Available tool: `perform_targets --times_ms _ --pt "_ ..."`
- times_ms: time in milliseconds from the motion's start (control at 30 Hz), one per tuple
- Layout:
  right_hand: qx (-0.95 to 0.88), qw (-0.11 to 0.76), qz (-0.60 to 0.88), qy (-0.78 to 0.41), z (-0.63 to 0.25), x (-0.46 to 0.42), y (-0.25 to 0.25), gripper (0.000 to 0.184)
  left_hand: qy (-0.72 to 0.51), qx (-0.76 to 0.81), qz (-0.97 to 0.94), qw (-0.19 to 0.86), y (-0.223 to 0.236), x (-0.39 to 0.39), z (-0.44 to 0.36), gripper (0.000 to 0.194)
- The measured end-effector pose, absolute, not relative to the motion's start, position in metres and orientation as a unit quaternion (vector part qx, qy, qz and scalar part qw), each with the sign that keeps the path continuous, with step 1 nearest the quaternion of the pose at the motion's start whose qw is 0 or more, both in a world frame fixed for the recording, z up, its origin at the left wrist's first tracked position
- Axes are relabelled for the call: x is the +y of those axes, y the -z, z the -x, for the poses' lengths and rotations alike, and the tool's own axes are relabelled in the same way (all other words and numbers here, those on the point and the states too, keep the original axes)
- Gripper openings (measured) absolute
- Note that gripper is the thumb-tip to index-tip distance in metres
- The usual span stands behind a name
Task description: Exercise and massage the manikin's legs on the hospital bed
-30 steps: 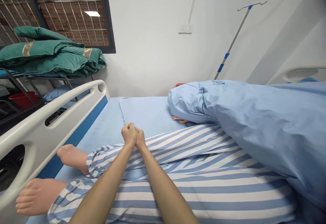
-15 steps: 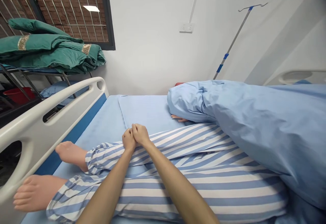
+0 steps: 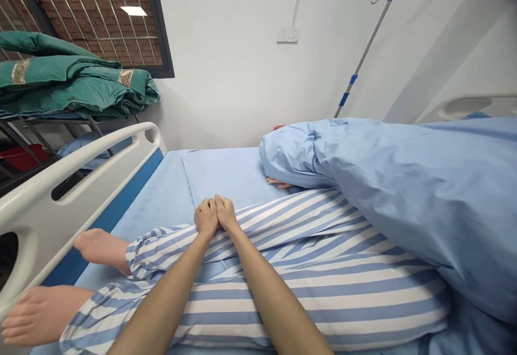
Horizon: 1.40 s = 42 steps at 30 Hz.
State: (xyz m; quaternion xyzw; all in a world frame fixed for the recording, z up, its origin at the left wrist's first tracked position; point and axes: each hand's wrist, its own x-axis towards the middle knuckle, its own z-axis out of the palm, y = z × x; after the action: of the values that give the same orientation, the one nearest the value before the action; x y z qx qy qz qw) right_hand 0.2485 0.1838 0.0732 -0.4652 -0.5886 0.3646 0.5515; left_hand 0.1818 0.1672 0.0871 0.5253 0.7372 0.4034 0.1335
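A training manikin in blue-and-white striped trousers [image 3: 307,290] lies on the bed, its bare feet [image 3: 48,314] toward the left. Side by side and touching, my left hand [image 3: 205,216] and my right hand [image 3: 225,212] rest over its far leg [image 3: 165,244], around the lower leg or knee. Both hands are closed, fingers curled over the leg's far side, where the fingertips are hidden. A light blue quilt [image 3: 388,177] is bunched over the manikin's upper body on the right. One manikin hand [image 3: 279,183] pokes out from under it.
A cream footboard [image 3: 30,199] with a blue panel stands at the left. Beyond it, folded green quilts [image 3: 84,83] lie on a metal-framed bed. Behind the bed, an IV pole [image 3: 365,53] leans in view before the white wall [image 3: 226,48]. A red basin [image 3: 24,157] sits far left.
The whole view has shifted slightly, so the scene sits a little further left. My left hand has turned slightly and lies flatter beside my right; both stay on the far leg.
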Motion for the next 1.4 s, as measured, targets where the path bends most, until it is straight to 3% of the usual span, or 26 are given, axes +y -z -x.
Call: perform_targets --times_ms 167,400,667,800,1033,1200,1300,1400 --pt "-0.528 0.583 0.433 -0.440 -0.256 0.189 -0.072 0.036 -0.521 0.707 -0.436 0.194 -0.089 0.181 -0.204 0.028" --pt "-0.510 0.597 0.441 -0.435 -0.255 0.189 -0.071 0.036 -0.516 0.700 -0.457 0.187 -0.076 0.177 -0.205 0.031" --pt "-0.684 0.468 0.512 -0.226 -0.281 0.189 -0.088 0.041 -0.426 0.722 -0.522 0.160 -0.076 0.172 -0.209 0.033" --pt "-0.697 0.440 0.528 -0.202 -0.291 0.189 -0.081 0.040 -0.402 0.728 -0.536 0.145 -0.075 0.172 -0.211 0.031" --pt "-0.650 0.504 0.488 -0.291 -0.297 0.192 -0.070 0.043 -0.402 0.721 -0.542 0.161 -0.082 0.176 -0.216 0.030" --pt "-0.550 0.573 0.428 -0.431 -0.305 0.199 -0.075 0.039 -0.473 0.691 -0.501 0.216 -0.090 0.196 -0.236 0.034" --pt "-0.470 0.596 0.405 -0.510 -0.310 0.202 -0.075 0.036 -0.477 0.700 -0.490 0.207 -0.087 0.200 -0.250 0.039" --pt "-0.441 0.615 0.404 -0.514 -0.312 0.203 -0.073 0.036 -0.457 0.711 -0.507 0.167 -0.080 0.193 -0.256 0.040"
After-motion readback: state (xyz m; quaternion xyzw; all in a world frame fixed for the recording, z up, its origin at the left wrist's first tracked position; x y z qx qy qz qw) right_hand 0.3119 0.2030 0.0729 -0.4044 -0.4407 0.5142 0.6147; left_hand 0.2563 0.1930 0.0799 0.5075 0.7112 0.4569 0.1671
